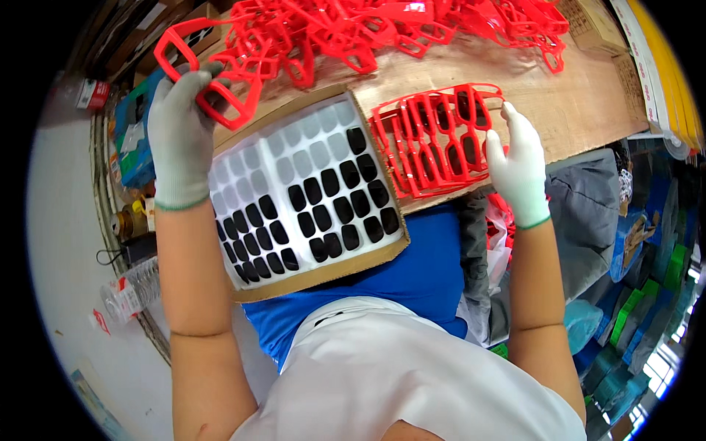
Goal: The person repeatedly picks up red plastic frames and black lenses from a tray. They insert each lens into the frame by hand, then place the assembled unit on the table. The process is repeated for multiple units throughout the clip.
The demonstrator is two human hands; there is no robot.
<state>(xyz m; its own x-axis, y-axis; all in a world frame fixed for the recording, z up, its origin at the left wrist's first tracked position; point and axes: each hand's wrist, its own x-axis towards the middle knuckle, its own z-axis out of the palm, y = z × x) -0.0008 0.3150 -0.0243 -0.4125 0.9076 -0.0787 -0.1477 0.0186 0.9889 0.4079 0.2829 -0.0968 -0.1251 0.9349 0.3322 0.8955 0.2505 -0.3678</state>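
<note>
My left hand (pixel 180 136), in a white knit glove with grey-coated fingers, is closed on a red eyeglass frame (pixel 244 110) whose rims look lensless. Below it lies a shallow cardboard box (pixel 323 278) with dark lenses (pixel 344 209) in rows on white sheeting; its upper rows show pale, lens-shaped spots. To the box's right stands a row of red sunglasses (pixel 426 140) fitted with dark lenses. At that row's right end, my gloved right hand (pixel 517 158) has its thumb and fingers apart, holding nothing. Its fingertips are close to the end pair; whether they touch is unclear.
A tangled heap of red frames (pixel 353 29) covers the wooden table's (pixel 588 99) far side. Cardboard boxes (pixel 596 26) stand at the far right. Plastic bottles (pixel 129 294) lie at the left, and a grey cloth (pixel 581 198) hangs by the table's right edge.
</note>
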